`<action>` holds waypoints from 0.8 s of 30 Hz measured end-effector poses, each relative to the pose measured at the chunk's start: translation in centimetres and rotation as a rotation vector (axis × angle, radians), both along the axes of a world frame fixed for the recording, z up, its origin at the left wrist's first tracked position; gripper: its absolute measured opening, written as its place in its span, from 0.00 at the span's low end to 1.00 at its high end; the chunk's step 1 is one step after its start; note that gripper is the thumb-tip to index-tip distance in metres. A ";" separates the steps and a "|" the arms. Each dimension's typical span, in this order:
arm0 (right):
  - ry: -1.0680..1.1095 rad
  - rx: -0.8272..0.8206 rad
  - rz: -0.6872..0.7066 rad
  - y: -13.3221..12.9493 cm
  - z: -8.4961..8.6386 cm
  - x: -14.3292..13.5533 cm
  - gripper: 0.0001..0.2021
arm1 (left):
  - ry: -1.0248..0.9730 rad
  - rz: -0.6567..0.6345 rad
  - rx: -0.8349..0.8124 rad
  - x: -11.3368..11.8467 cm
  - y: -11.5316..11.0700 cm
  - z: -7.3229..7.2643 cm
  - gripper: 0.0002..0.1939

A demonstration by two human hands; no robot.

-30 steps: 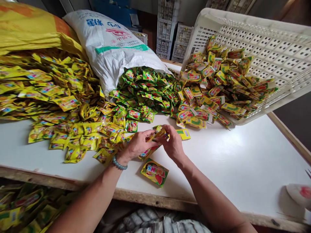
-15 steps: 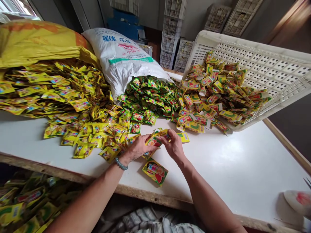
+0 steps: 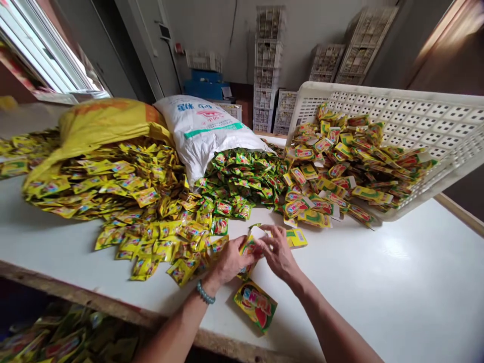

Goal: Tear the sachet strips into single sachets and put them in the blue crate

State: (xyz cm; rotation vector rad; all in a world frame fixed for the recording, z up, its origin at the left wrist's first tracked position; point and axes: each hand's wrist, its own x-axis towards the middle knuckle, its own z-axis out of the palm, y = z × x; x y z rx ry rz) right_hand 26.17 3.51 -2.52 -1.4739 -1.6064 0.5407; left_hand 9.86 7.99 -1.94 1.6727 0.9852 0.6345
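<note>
My left hand (image 3: 231,259), with a beaded bracelet on its wrist, grips a small printed box (image 3: 248,248) near the table's middle. The fingers of my right hand (image 3: 278,252) are bent at the box's top end, where a white flap shows. Just below the hands, another printed box (image 3: 256,306) lies flat. Behind my right hand lies a yellow box (image 3: 297,238) with a barcode. Yellow packets (image 3: 145,249) spread out to the left, and green packets (image 3: 245,176) are heaped behind the hands.
A yellow sack (image 3: 109,118) and a white sack (image 3: 212,126) lie at the back of the white table (image 3: 363,282). On the right, a tipped white basket (image 3: 416,106) holds many small boxes. More packets (image 3: 64,335) are below the table's front edge. Crates (image 3: 266,75) are stacked behind.
The view has tilted up and shifted, showing more of the wall and window. The held box now shows a white flap at its top, and my right hand's fingers are spread more around it.
</note>
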 end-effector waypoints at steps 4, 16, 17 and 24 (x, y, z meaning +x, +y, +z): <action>0.060 -0.027 0.050 0.1 -0.5 -1.2 0.23 | -0.081 0.054 -0.007 -0.1 -0.3 -0.3 0.19; 0.520 -0.202 0.132 0.2 -0.5 -1.2 0.21 | -0.200 0.085 -0.036 -0.8 -0.4 0.1 0.15; 0.546 -0.197 0.121 0.2 -0.3 -1.2 0.21 | -0.196 0.074 -0.043 -0.8 -0.4 0.0 0.15; 0.462 -0.200 0.016 -0.1 1.2 -0.3 0.19 | -0.398 0.129 -0.191 -0.4 -0.7 0.1 0.28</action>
